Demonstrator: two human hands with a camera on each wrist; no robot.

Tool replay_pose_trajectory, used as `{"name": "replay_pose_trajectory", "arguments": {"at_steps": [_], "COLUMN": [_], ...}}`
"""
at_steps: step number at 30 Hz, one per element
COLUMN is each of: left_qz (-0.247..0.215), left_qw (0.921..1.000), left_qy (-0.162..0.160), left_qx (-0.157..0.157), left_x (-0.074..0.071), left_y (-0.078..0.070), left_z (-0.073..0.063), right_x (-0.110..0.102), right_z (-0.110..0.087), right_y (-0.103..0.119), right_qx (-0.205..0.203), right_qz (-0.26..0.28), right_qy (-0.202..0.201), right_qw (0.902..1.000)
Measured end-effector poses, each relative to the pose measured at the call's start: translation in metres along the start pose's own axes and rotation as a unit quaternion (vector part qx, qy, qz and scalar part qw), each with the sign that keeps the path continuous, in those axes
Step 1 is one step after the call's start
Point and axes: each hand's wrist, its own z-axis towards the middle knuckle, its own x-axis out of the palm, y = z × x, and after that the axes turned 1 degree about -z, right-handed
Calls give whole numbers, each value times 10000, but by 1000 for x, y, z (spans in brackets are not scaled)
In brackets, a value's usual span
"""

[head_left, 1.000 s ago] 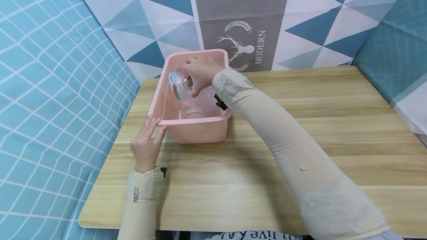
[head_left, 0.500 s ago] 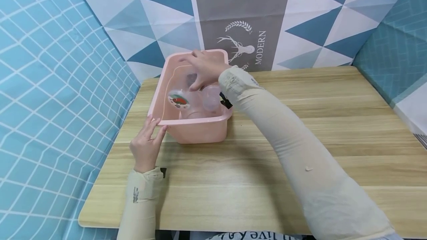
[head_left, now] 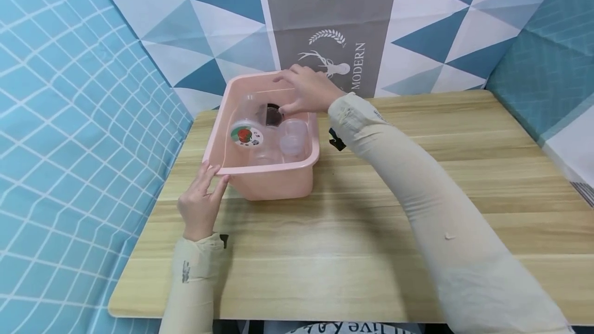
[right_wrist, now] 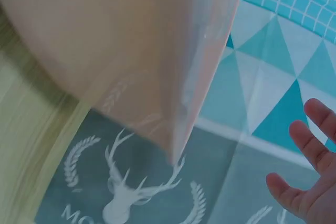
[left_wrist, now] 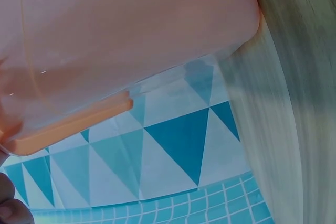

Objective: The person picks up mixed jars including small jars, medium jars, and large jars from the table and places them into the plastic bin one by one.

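A pink plastic basin (head_left: 274, 184) stands on the wooden table. My left hand (head_left: 200, 204) grips its near left corner at the rim, fingers over one side and thumb at the front. Inside lie several clear plastic jars: one shows a round lid with a red fruit picture (head_left: 247, 136), another is a small clear cup (head_left: 293, 135), and a black lid (head_left: 274, 115) sits behind them. My right hand (head_left: 310, 89) hovers over the basin's far right rim, fingers spread and holding nothing. In the right wrist view its fingertips (right_wrist: 304, 135) show apart from the basin wall.
The wooden tabletop (head_left: 417, 195) stretches to the right and front of the basin. A patterned wall covering (head_left: 223, 19) rises close behind the basin, and a blue gridded one (head_left: 93, 133) runs along the left.
My right hand has let go of the jar with the fruit-picture lid, leaving it in the basin, and moved right and up to the far rim. My left hand stays at the corner.
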Motion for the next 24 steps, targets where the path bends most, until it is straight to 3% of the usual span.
{"name": "replay_pose_trajectory", "arguments": {"at_steps": [9,13,17,20,24], "left_qz": [242,221,294,371,385], "left_qw": [9991,9990,9989,9988,9989], "left_qy": [166,100,73,142,192], "left_qx": [319,387,356,300,170], "left_x": [-11,-13,-16,-18,-21], "left_y": [4,4,4,7,15], "left_z": [9,8,8,8,9], "right_x": [2,12,28,32,26], "right_z": [-27,-48,-74,-94,-118], "right_y": [-34,-51,-65,-68,-67], "right_qx": [141,-40,-337,-322,-54], "right_qz": [37,35,-107,-75,154], "right_qy": [-366,-1081,-1930,-2205,-2179], "right_qw": [9992,9941,9806,9748,9758]}}
